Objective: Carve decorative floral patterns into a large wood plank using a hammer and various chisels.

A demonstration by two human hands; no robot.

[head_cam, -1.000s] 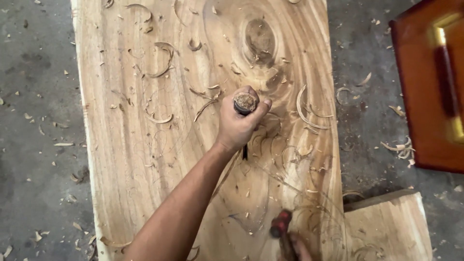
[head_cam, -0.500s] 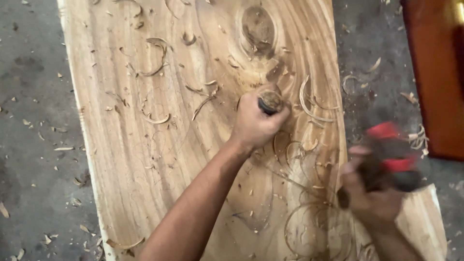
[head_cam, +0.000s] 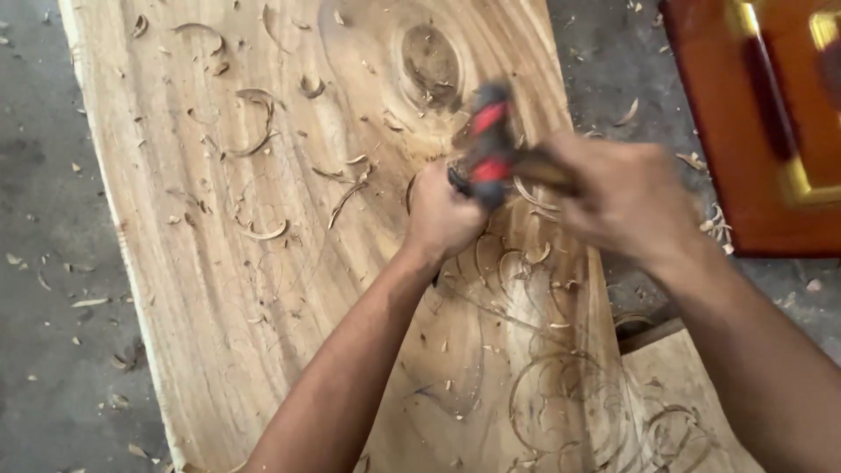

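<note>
Grey concrete floor (head_cam: 53, 263), strewn with chips, under a pale wooden slab (head_cam: 219, 289) carrying curled shavings (head_cam: 254, 131) and carved swirls. Your left hand (head_cam: 442, 215) has its fingers clamped round a chisel, mostly hidden, at mid-slab below the knot (head_cam: 429, 57). Keep that fist low and steady. Your right hand (head_cam: 626, 197), fingers wrapped on the red-black mallet (head_cam: 486, 144), blurred: strike squarely, lightly. Red panel (head_cam: 762, 131) at right.
</note>
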